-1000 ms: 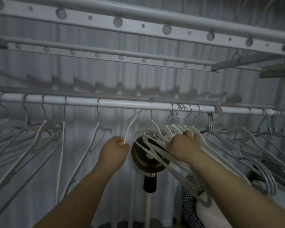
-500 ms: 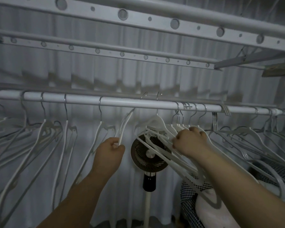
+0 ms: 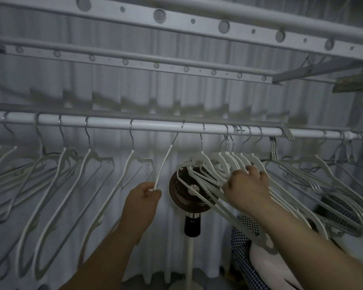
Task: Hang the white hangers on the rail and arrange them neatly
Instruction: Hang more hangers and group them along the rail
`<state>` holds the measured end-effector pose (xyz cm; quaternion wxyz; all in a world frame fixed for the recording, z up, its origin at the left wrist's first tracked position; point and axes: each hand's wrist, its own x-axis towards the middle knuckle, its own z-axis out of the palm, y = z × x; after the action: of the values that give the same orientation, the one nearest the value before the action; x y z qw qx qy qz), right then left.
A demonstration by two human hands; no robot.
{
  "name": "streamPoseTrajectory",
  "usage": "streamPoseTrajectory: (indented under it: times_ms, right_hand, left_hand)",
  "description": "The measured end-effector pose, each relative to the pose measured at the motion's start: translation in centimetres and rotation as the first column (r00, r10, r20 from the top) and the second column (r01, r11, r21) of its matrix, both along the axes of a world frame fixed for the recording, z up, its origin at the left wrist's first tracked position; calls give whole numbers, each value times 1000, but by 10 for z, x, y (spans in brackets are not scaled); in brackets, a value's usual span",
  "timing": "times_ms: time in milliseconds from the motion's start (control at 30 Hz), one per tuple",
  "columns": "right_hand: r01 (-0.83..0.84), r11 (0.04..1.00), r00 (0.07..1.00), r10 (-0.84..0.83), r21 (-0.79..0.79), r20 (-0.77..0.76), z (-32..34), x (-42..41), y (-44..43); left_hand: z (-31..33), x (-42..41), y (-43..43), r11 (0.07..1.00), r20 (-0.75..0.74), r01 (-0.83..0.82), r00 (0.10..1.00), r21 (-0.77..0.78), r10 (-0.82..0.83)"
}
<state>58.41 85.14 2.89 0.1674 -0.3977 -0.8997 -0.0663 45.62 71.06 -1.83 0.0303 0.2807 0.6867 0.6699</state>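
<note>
**A:** The white hanger (image 3: 165, 162) hangs tilted, with its hook up at the rail (image 3: 105, 122). It sits between the spaced hangers (image 3: 88, 164) on the left and the bunch of hangers (image 3: 222, 162). The left hand (image 3: 144, 195) pinches its lower arm. Any tips?

**B:** I'd seat the hook fully, let it drop straight, then match the gap to its neighbours – no yanking. The right hand (image 3: 246, 191) has its fingers curled over the bunch, which should stop tangles.

**A:** Is the hook actually on?

**B:** Can't tell – too dim and soft. The bunch overlaps the fan (image 3: 189, 191) behind it, so I can't count them. The right thumb's hidden too.
</note>
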Motion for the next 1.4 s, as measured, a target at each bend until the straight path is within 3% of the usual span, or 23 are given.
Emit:
streamPoseTrajectory:
  times_ms: [300, 400, 467, 500, 567, 633, 700, 800, 933, 1067, 1133, 1200, 1400]
  right_hand:
    - [-24, 996, 1000, 24, 85, -3, -3, 11, -19]
    - [-56, 987, 990, 75, 153, -120, -10, 19, -27]
    - [-136, 923, 909, 261, 359, -326, -18, 25, -25]
    - [-211, 870, 819, 406, 445, -406, -22, 28, -22]
    - [-400, 767, 652, 623, 501, -432, -24, 32, -22]
    - [-542, 718, 583, 696, 437, -420, -23, 31, -29]
    - [-624, 697, 575, 716, 354, -396, -28, 22, -34]
    - [-727, 683, 610, 690, 71, -390, -38, -2, -38]
    - [-743, 625, 659, 621, -238, -424, -51, -23, -47]
    - [-760, 468, 644, 637, -451, -424, -64, -22, -63]
    - [-764, 305, 605, 647, -569, -464, -65, -17, -69]
    - [-766, 189, 541, 705, -614, -458, -63, -9, -73]
    - [-695, 151, 425, 875, -703, -232, -57, 21, -71]
  left_hand:
    - [21, -16, 12, 997, 103, 26, 995, -69, -19]
    - [22, -22, 17, 993, 118, 25, 993, -116, -11]
    - [16, -22, 12, 988, 117, 48, 993, -148, -31]
    - [10, -21, 7, 984, 109, 57, 993, -168, -39]
    - [0, -18, -7, 967, 72, 47, 997, -251, -30]
    - [-10, -15, -25, 931, 28, 23, 1000, -365, -14]
    - [-16, -13, -46, 887, 2, 0, 1000, -461, 1]
    - [-22, 1, -81, 833, -53, -31, 999, -553, 2]
    - [-33, 37, -121, 815, -99, -96, 994, -572, 47]
    - [-41, 81, -150, 809, -90, -102, 994, -578, 61]
    - [-44, 102, -166, 816, -75, -105, 994, -569, 76]
    - [-45, 120, -179, 828, -41, -107, 994, -550, 102]
    - [-48, 156, -204, 862, 179, -31, 974, -507, 140]
